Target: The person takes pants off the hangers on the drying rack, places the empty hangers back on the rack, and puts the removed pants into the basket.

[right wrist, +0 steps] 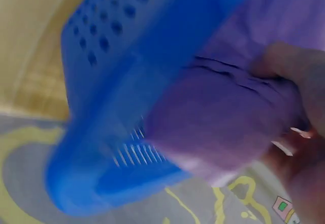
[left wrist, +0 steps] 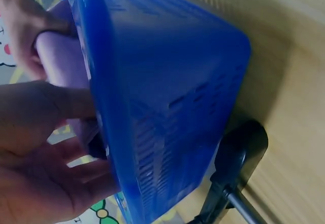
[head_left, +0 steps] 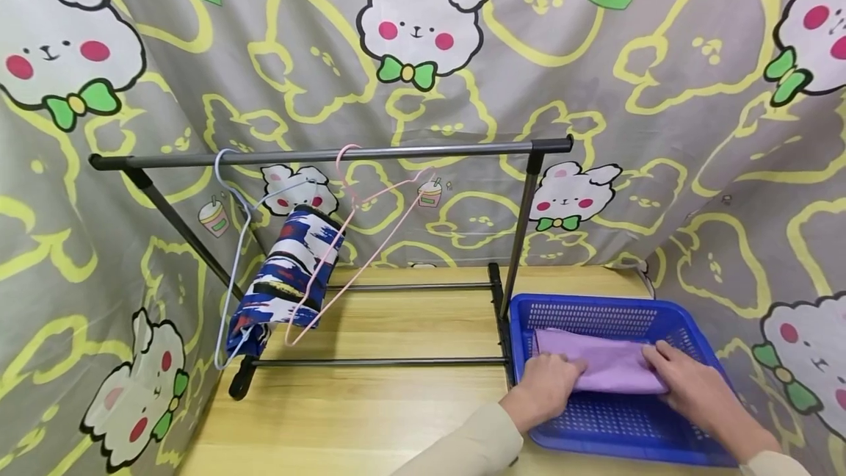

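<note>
A folded purple cloth [head_left: 611, 364] is inside the blue plastic basket [head_left: 674, 308], held by its two ends. My left hand [head_left: 545, 389] grips the left end, thumb on the upper side. In the left wrist view, that hand's fingers [left wrist: 94, 178] reach past the basket rim beside the cloth. At the right end my right hand [head_left: 694, 384] pinches the cloth; the right wrist view shows the thumb [right wrist: 277, 61] pressed into the fabric, wrinkling it, with the other fingers underneath.
Left of the basket stands a black clothes rack [head_left: 396, 153] on a wooden table [head_left: 370, 417]. From its bar hang a blue hanger [head_left: 228, 300] and a pink hanger [head_left: 333, 255]. A blue, white and red patterned garment [head_left: 291, 270] hangs there too. Patterned curtains [head_left: 562, 35] surround the table.
</note>
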`<state>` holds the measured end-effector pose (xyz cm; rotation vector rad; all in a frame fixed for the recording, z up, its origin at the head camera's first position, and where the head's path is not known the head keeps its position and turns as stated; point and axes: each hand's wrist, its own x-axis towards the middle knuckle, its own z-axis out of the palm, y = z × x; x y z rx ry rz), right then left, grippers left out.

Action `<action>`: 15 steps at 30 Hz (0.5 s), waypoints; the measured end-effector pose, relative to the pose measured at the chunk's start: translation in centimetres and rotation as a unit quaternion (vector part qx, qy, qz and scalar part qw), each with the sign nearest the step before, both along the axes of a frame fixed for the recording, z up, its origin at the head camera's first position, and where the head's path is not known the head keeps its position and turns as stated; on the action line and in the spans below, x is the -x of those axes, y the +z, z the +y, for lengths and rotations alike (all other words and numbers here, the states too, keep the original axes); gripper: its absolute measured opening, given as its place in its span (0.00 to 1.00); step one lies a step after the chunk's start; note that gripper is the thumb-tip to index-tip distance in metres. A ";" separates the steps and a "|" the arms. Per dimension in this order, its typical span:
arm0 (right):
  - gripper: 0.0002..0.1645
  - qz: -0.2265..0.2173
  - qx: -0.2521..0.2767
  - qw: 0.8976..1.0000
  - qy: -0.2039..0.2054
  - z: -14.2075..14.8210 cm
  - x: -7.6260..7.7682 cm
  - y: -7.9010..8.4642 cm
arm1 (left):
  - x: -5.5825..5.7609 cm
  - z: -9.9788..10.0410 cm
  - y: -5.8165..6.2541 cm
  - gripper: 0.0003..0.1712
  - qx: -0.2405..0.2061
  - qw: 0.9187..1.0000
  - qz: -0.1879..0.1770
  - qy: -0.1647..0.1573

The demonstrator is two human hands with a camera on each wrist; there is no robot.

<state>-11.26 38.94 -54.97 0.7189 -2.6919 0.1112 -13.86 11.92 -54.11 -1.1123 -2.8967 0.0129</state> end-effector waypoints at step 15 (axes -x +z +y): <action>0.41 -0.149 0.094 0.983 0.044 0.0 -2.6 -1.3 | -1.7 -0.2 -0.3 0.13 0.025 0.995 -0.094 -0.009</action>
